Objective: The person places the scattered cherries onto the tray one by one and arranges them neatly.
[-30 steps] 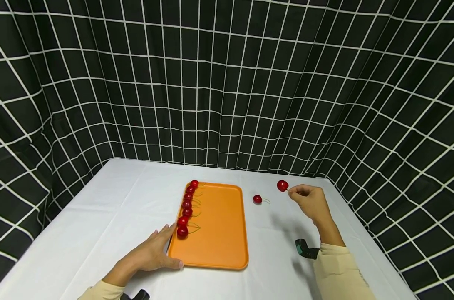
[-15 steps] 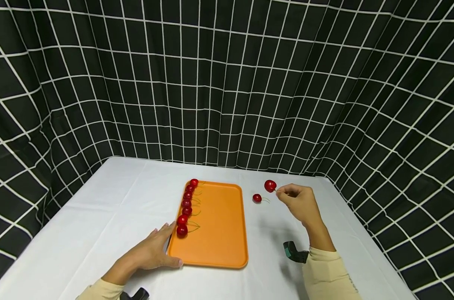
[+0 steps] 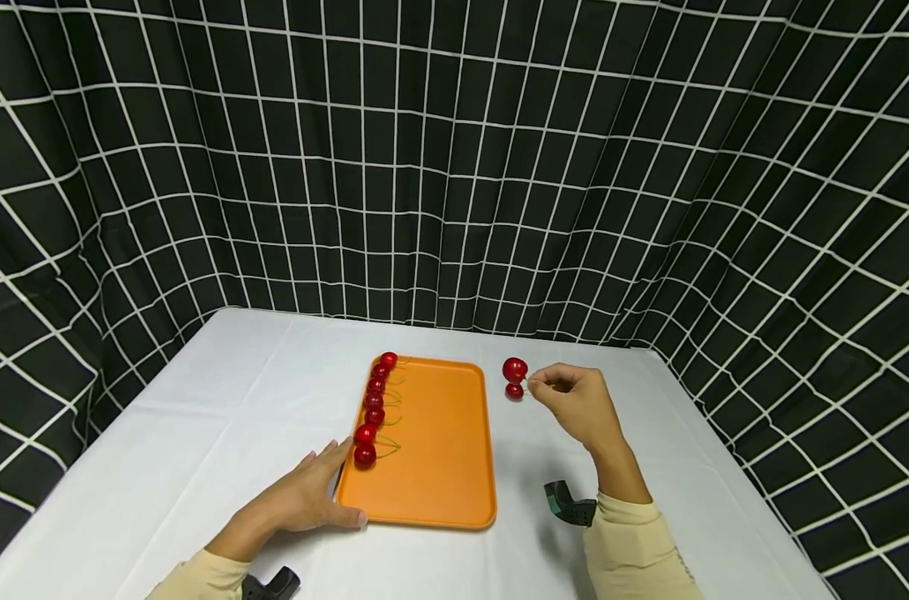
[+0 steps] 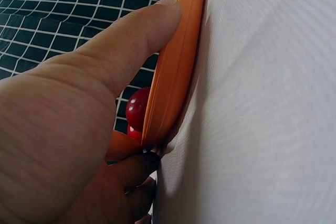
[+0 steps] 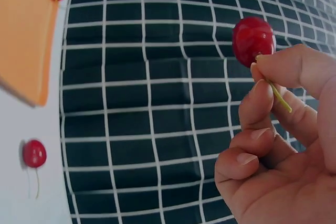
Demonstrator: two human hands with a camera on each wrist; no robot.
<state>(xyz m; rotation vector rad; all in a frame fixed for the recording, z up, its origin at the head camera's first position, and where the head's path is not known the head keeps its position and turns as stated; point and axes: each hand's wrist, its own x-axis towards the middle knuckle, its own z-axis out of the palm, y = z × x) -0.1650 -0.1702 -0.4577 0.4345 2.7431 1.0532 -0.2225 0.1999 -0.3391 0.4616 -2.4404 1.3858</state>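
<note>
My right hand (image 3: 576, 406) pinches a red cherry (image 5: 253, 41) by its green stem (image 5: 280, 96), between thumb and forefinger, raised above the white table. In the head view the held cherry overlaps a second cherry (image 3: 514, 392), which lies on the cloth right of the orange tray (image 3: 432, 475). My left hand (image 3: 304, 498) rests at the tray's near left corner, thumb (image 4: 157, 22) along the front rim and fingers spread by the left side. Several cherries (image 3: 374, 400) form a row down the tray's left edge, their stems pointing right.
A white cloth (image 3: 222, 400) covers the table. Black curtains with a white grid (image 3: 439, 167) enclose its back and sides. A dark wrist camera (image 3: 570, 503) juts out from the right sleeve.
My right hand has carried the pinched cherry leftward, from the right side of the table to beside the loose cherry. The left hand keeps its place on the tray.
</note>
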